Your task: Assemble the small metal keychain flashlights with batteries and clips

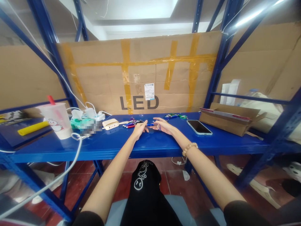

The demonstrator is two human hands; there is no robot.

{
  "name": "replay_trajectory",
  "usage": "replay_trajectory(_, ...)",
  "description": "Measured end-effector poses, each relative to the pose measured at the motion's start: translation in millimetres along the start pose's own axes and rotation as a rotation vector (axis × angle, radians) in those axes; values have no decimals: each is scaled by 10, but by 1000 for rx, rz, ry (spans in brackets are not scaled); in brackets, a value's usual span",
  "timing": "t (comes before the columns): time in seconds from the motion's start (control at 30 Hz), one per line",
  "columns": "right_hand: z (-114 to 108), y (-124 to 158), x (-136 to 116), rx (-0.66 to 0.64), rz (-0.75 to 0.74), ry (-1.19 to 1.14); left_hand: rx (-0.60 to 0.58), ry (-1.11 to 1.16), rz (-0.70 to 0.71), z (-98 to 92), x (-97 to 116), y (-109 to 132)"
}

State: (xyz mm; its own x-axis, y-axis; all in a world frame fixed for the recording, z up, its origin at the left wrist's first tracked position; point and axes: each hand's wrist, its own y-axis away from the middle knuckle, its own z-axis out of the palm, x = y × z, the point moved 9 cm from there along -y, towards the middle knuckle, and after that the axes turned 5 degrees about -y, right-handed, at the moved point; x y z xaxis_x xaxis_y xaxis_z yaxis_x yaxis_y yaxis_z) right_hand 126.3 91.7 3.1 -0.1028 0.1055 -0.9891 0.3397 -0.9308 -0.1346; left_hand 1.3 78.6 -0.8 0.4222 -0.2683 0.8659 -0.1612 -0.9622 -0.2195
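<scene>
Both hands meet over the blue table [160, 142], near its middle. My left hand [140, 129] is closed on one end of a small blue pen-like item [150, 125]. The fingers of my right hand [164, 126] pinch the item's other end, with a bit of blue showing below them. Just left of my left hand lies a pile of red, blue and dark pen-like pieces [130, 123]. Beyond my right hand is a second group of green and blue pieces [173, 116].
A phone [199, 127] and an open cardboard box [225, 118] are on the right. At left stand a cup with a red straw [57, 121], a tissue pack [78, 123], a white power adapter [110, 124] and cables. Large cardboard [103, 81] rises behind the table.
</scene>
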Motion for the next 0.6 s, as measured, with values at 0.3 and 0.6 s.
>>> replay_trajectory(0.3, 118, 16, 35, -101, 0, 90, -21, -63, -10, -2, 29, 34)
replay_trajectory(0.6, 185, 47, -48, -132, -111, 314, 14, -79, -44, -22, 10, 44)
